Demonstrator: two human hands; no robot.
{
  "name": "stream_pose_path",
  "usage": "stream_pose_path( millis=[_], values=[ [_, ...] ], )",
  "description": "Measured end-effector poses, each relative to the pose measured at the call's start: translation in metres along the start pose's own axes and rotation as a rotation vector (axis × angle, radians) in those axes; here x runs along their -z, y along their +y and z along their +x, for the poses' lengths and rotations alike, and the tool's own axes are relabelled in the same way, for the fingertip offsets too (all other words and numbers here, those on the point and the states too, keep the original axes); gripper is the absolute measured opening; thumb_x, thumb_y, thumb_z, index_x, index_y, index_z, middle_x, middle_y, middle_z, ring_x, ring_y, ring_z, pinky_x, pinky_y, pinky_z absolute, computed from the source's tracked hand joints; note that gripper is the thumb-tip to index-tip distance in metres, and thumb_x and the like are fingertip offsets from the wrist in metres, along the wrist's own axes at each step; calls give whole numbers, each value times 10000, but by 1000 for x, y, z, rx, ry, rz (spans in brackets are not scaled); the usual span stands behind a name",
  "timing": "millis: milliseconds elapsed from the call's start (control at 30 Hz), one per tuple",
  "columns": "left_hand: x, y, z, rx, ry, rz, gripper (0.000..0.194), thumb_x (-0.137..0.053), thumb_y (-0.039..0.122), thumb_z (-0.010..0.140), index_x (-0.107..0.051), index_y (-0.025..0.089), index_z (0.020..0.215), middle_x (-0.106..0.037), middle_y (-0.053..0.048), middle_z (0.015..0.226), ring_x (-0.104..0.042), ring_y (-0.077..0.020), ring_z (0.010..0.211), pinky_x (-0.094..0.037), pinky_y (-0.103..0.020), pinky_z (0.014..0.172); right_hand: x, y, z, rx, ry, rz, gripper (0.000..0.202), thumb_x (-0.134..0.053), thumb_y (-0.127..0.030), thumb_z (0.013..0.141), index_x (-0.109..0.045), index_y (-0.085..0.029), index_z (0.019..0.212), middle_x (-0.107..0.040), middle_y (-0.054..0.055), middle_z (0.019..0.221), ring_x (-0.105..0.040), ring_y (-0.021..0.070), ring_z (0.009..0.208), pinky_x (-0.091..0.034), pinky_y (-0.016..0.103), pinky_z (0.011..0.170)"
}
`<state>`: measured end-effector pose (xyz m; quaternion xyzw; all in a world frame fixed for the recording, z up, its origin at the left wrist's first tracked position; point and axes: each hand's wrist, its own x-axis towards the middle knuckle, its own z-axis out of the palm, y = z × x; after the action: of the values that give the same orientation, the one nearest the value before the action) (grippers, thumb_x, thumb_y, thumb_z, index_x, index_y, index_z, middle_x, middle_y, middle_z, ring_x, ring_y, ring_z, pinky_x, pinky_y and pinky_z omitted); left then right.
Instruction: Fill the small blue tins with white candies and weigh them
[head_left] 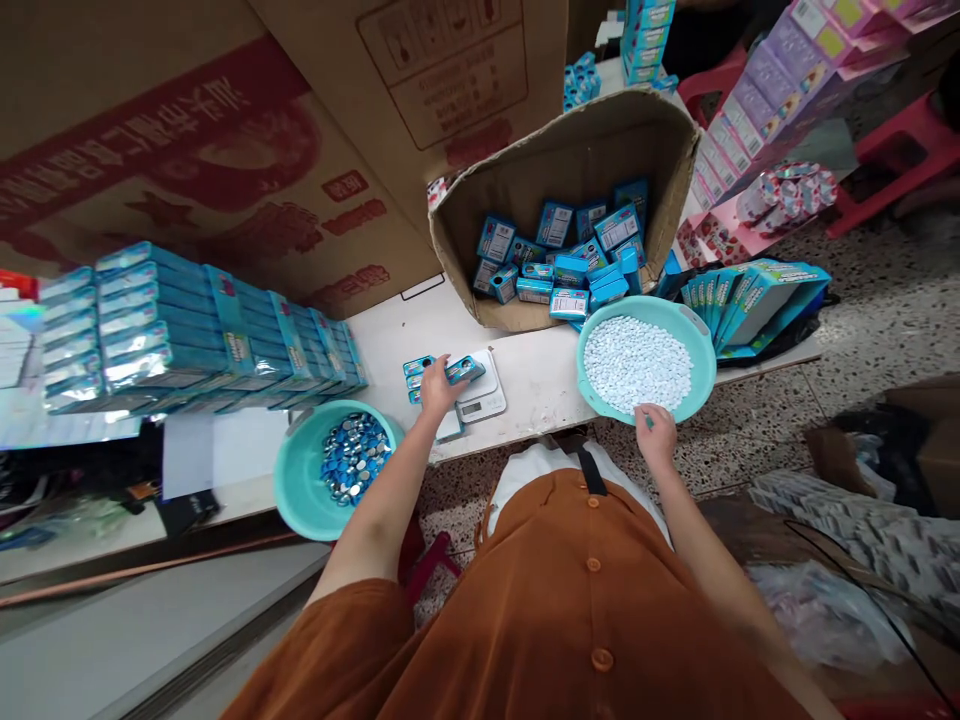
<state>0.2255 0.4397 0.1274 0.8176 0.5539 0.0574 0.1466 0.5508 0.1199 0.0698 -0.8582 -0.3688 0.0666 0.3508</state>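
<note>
My left hand [437, 390] is closed round one end of a small blue box [466, 370] with a dark round hole in its face, held over a white digital scale [482, 400]. Just left of those fingers, more small blue boxes [417, 368] lie together on the table. On the right, my right hand [655, 436] reaches over the near rim of a turquoise basin [701, 372]. Its fingers are pinched together at the edge of the small white pellets [637, 365] in the basin. What they hold, if anything, is too small to make out.
Another turquoise basin [289, 490] holds blue and silver tins or caps. An open carton [487, 312] of blue boxes lies at the back of the white table [540, 375]. Stacked blue packs [172, 330] stand left, empty-looking display boxes [772, 300] right.
</note>
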Motion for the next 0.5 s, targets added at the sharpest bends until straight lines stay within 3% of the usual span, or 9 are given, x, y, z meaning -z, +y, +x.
stream_pose_path(
  millis=[67, 233, 500],
  values=[
    [4, -4, -7, -10, 69, -24, 688, -701, 364, 658, -430, 185, 1264, -570, -111, 1140, -485, -298, 1098, -391, -397, 939, 0, -4, -2, -11, 12, 0, 304, -442, -367, 869, -656, -159, 810, -676, 120, 907, -580, 227, 894, -427, 361, 847],
    [11, -16, -35, 8, 201, -97, 593, -667, 375, 706, -450, 199, 1229, -571, -96, 1122, -479, -282, 1098, -370, -410, 976, -7, -10, -4, -14, 32, 12, 300, -446, -370, 861, -657, -165, 800, -679, 118, 903, -581, 225, 886, -429, 366, 851],
    [13, -43, -77, 82, 229, -111, 511, -656, 384, 718, -488, 192, 1161, -591, -97, 1095, -495, -271, 1094, -379, -411, 972, -24, -23, -3, -15, 39, 41, 303, -448, -376, 846, -657, -165, 785, -675, 120, 891, -571, 229, 870, -428, 374, 846]
  ],
)
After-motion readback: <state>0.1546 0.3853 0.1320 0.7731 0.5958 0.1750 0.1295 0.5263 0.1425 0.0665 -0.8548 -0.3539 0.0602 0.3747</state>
